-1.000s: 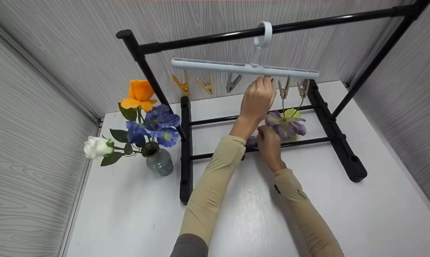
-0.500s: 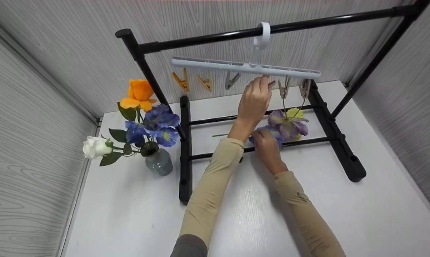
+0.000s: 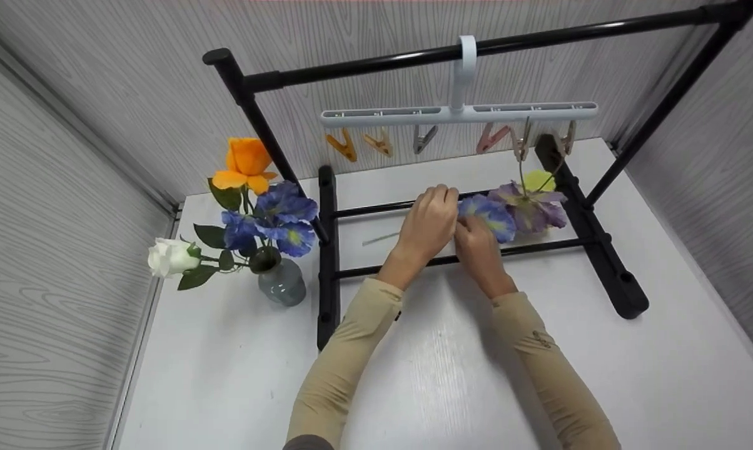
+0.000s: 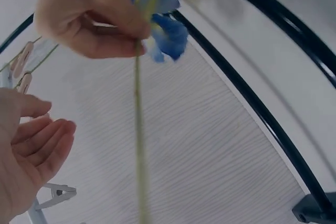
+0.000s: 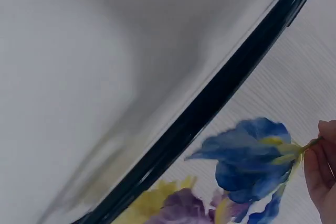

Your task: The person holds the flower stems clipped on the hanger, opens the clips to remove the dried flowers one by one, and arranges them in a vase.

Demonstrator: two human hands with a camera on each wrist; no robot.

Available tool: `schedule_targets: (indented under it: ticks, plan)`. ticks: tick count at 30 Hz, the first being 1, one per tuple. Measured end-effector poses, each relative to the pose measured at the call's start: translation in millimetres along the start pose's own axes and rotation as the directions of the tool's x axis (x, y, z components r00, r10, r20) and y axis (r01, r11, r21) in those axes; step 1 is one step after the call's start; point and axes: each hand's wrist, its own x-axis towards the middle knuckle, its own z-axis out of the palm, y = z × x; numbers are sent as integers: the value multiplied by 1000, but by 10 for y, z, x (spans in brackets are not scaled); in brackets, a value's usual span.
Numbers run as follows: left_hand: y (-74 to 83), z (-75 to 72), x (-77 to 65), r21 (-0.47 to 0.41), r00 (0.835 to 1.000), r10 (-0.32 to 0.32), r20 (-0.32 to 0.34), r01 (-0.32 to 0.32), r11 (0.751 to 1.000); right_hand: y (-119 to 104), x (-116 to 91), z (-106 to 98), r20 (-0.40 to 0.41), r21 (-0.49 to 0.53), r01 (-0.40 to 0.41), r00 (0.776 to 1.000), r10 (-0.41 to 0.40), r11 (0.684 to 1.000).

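- Head view: the blue, yellow-centred cloth-looking flower [image 3: 495,219] sits right of centre, held near the bloom by the right hand [image 3: 481,255]. Its thin green stem [image 3: 379,239] pokes out left past the left hand [image 3: 431,220], close to the low bars [image 3: 545,246] of the black tubular rack [image 3: 558,37]. I'd worry about a snag if it goes up crooked.
- Same view: it's crowded against the ruffled purple flower [image 3: 533,209] hanging beside it. A sideways knock could work that one loose from its slim beige clothespin [image 3: 521,150].
- Also, the pale blue plastic hanger [image 3: 389,117] hangs from a single hook, so pushing on one end could tilt or swing it.
- Left wrist view: right hand up top has a fingertip pinch on the stem; left hand, lower left, is relaxed with nothing in it. All that unsupported stem could twist or wobble imo.
- Right wrist view: bloom at lower right, fingertips at the right edge behind it. Petals look floppy, so squeezing past the purple one might crumple them.
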Motion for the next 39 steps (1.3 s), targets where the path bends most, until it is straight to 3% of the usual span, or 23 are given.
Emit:
schedule_targets:
  ticks: [4, 11, 19, 29, 34, 39]
  plan:
    - [32, 38, -194, 82, 998, 43, 38, -46, 996, 39, 44, -40, -2, 41, 17, 1000, -17, 999]
    - [0, 132, -392, 141, 1000, 6, 12, -8, 990, 2, 95, -62, -14, 76, 64, 998, -63, 995]
    - [-34, 170, -501, 218, 1000, -27, -16, 30, 975, -70, 160, -127, -25, 31, 115, 993, -114, 993]
    - [-80, 67, -589, 200, 996, -30, 89, 12, 980, -170, 210, -155, -45, 22, 210, 977, -209, 978]
    - [-136, 0, -593, 201, 995, -32, 98, 12, 980, -239, 229, -162, -59, 36, 187, 981, -184, 982]
    - [-276, -54, -627, 194, 998, -59, 34, 51, 980, -299, 278, -232, -168, 123, 101, 983, -79, 987]
